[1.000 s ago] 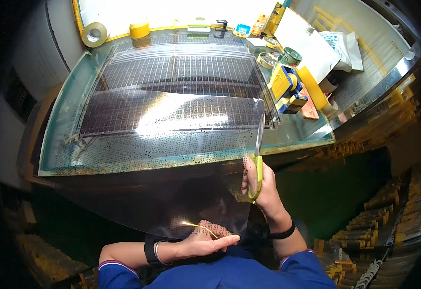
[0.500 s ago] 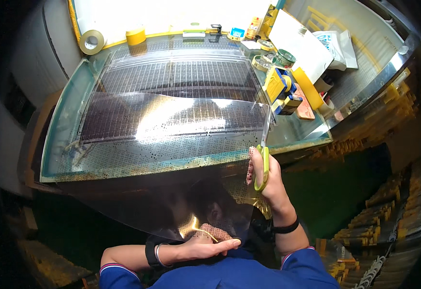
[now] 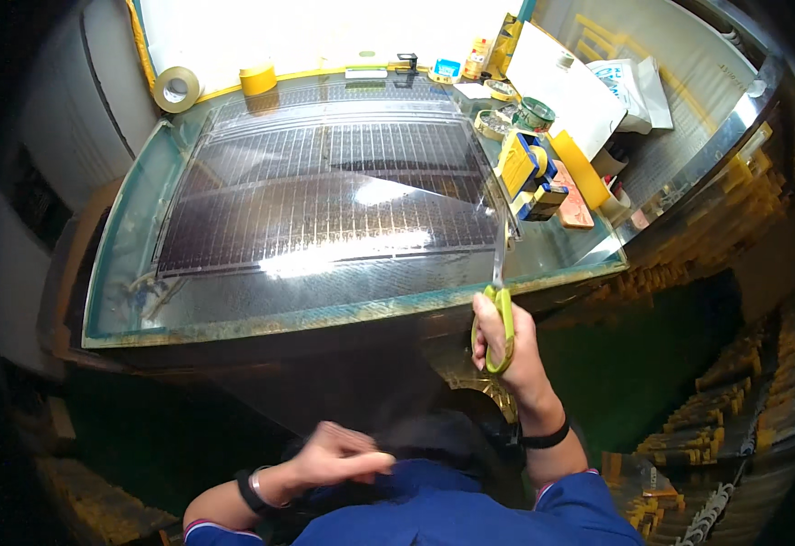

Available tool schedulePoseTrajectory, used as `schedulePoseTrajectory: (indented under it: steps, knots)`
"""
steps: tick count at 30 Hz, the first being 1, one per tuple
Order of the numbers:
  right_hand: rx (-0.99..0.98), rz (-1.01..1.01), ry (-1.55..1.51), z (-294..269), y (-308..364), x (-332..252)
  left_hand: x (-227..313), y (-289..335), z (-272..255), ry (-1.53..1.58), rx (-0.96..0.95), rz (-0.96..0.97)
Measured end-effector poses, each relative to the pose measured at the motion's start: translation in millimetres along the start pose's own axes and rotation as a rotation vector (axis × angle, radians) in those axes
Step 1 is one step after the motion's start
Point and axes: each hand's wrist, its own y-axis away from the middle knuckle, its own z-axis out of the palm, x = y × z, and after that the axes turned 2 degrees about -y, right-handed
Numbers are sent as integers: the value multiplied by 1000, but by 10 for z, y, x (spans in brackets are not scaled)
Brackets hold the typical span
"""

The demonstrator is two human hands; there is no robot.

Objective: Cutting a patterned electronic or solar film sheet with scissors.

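Observation:
My right hand [image 3: 511,350] is closed round the green handles of a pair of scissors [image 3: 499,296]. Their metal blades point away from me, over the table's front right part by the edge of a dark printed film sheet [image 3: 261,232]. A thin see-through film [image 3: 352,387] hangs in front of the table and comes down to my left hand [image 3: 338,455]. That hand is closed near my body, its fingers curled and thumb stretched along them, slightly blurred. The film edge in its grip is hard to make out.
The sheets lie on a glass-topped table [image 3: 233,326]. Tape rolls [image 3: 177,89] and a yellow roll [image 3: 257,77] stand at the back. Right of the sheets are a blue-and-yellow tape dispenser [image 3: 526,168], a green tape roll [image 3: 534,114] and a pink block [image 3: 573,198]. Stacked material fills the far right.
My left hand has moved left and slightly up. The hanging film has shifted, and its dotted pattern and bright glare are gone from the front. My right hand has come slightly closer with the scissors.

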Motion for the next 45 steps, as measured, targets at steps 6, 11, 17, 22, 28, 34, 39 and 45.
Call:
schedulePoseTrajectory:
  steps: [6, 11, 17, 22, 28, 34, 39, 45]
  knots:
    - [-292, 225, -9, 334, 340, 303, -441, 734, -495, 482, 1139, 414]
    - [-412, 255, -72, 597, 480, 460, -284, 292, -382, 739, 1093, 281]
    - [-450, 299, -124, 655, 669, 488, 77, -523, -118, 828, 633, 256]
    - [-440, 274, -289, 623, 692, 630, 166, -810, -77, 806, 696, 267]
    - [-381, 64, -347, 764, 548, 624, 227, -779, 29, 666, 698, 185]
    - [-315, -42, -168, 792, 527, 628, 272, -759, 69, 674, 687, 186]
    - [-264, -56, -125, 850, 542, 569, 262, -733, 68, 681, 658, 185]
    - [-387, -39, -183, 768, 553, 581, 312, -587, -41, 785, 488, 8]
